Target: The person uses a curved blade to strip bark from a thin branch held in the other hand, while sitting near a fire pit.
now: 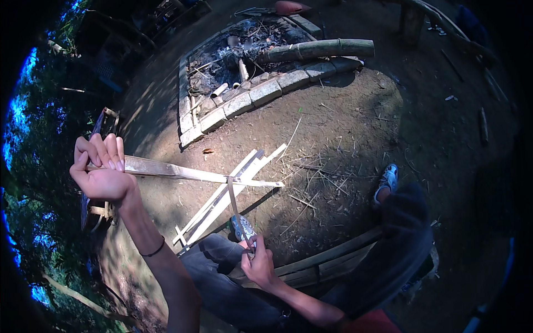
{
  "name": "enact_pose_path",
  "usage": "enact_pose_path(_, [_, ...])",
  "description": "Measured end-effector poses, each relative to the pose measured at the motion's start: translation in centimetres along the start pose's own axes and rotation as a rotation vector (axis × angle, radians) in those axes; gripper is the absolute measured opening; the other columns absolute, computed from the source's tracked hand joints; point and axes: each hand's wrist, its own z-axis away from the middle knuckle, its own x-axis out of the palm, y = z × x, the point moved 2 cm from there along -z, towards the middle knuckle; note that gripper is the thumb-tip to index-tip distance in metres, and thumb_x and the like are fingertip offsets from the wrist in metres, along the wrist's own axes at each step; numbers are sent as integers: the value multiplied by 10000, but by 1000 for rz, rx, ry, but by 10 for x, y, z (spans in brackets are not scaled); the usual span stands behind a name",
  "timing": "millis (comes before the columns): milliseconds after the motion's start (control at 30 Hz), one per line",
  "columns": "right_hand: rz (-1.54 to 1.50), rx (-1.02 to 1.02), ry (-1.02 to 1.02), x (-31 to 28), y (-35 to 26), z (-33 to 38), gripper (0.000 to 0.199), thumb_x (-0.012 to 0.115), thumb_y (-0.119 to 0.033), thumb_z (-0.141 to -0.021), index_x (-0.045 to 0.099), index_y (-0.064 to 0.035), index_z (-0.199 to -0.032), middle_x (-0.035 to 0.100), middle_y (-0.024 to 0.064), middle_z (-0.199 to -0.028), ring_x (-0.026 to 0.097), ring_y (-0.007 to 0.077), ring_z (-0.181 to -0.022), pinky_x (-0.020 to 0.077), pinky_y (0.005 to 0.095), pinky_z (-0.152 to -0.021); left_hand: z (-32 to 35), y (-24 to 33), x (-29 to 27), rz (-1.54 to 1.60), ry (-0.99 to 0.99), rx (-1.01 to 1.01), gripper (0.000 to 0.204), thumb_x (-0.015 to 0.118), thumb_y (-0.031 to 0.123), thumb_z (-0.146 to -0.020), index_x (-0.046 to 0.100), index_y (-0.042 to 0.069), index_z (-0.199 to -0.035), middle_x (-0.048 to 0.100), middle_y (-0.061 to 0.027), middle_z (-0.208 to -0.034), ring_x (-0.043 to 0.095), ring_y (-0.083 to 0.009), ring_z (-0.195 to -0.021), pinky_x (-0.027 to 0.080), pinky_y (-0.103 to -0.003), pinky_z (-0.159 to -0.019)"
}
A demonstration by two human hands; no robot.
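Note:
My left hand point(102, 169), raised at the left, has its fingers wrapped round one end of a long split bamboo strip point(166, 168). The strip runs rightward, and its far end lies over several pale bamboo strips point(208, 219) on the ground. My right hand point(260, 263), low by my knees, is closed on the lower end of a long, thin, brownish blade-like piece point(234, 202). I cannot tell whether that piece is a knife or another strip. Its upper end meets the bamboo strip in the picture, where it crosses the pile.
Beyond the pile is a fire pit edged with pale blocks point(266, 92), with ash inside. A thick bamboo pole point(322, 50) rests across its edge. Thin shavings point(319, 177) litter the dirt. Bamboo poles point(327, 261) lie beneath my legs. A wooden frame point(102, 211) stands at left.

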Motion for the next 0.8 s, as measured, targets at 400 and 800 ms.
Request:
enact_pose_path(400, [-57,50,-5,4,-24,-1,245,576,-52,-820,457,-3,-1028,612,270,-769,642,456,-754,494,459,-627,0,1,0,-12,12,-5,251,344,218,-838,278,117,-619,250,-12,-493,170,-102,-401,169,-243,-397])
enact_pose_path(800, [-5,54,-51,3,-40,9,296,576,-74,-819,428,-28,-1072,591,266,-727,611,482,-708,464,502,-612,-4,-5,-10,13,32,7,260,338,218,-848,268,110,-622,221,-4,-502,152,-89,-424,142,-248,-410])
